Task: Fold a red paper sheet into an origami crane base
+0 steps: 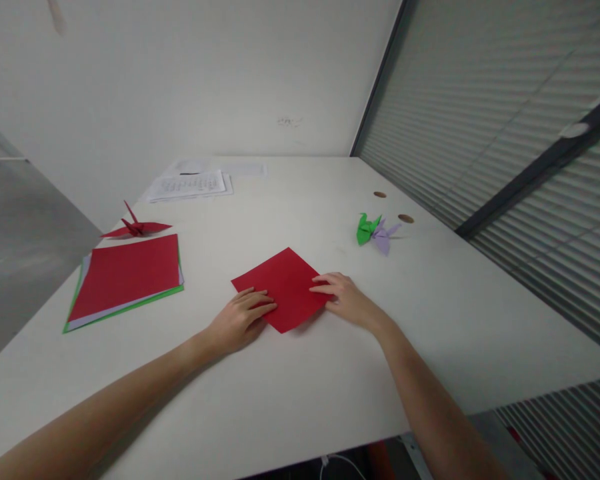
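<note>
On the left of the white table (300, 400) lies a loose stack of coloured sheets (130, 273), red over lilac and green, with a sharp-pointed red crane (137, 229) just beyond it. Printed papers (193, 185) lie at the far left. On the right, a green crane (366, 229) touches a crumpled-looking lilac one, near two round holes. Smooth, matte red paper (286, 287) lies near the middle, one corner toward the person. The left hand (240, 319) presses its left edge with bent fingers; the right hand (345, 299) grasps its right corner.
</note>
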